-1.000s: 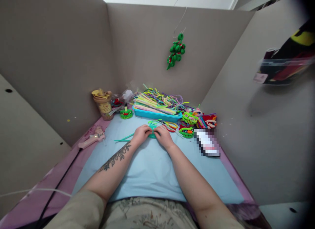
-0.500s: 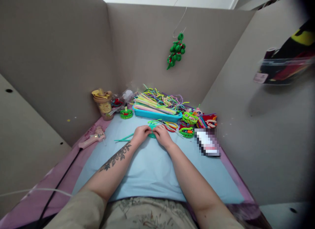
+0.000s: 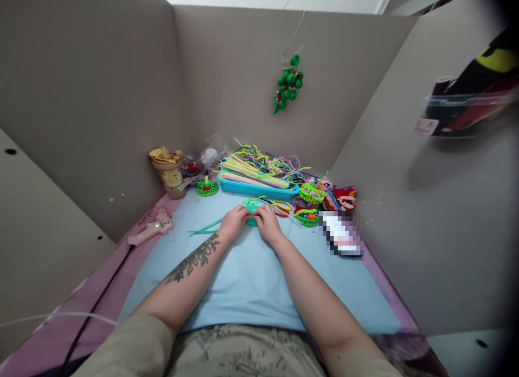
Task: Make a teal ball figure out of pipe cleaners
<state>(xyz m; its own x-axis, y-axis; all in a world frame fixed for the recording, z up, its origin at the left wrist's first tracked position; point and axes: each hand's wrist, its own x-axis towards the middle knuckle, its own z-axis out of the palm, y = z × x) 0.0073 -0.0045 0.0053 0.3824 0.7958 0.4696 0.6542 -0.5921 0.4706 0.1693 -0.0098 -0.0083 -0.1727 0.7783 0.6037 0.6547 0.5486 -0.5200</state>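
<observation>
The left hand (image 3: 234, 224) and right hand (image 3: 267, 223) pinch a teal piece (image 3: 252, 222) between their fingers. It is toward the back edge of the desk (image 3: 247, 282), before a blue tray (image 3: 259, 190).

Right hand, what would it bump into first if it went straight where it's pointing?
The teal craft piece: the right hand has its fingertips right at it. Past that, perhaps the blue pipe-cleaner tray, though depth is hard to judge.
</observation>
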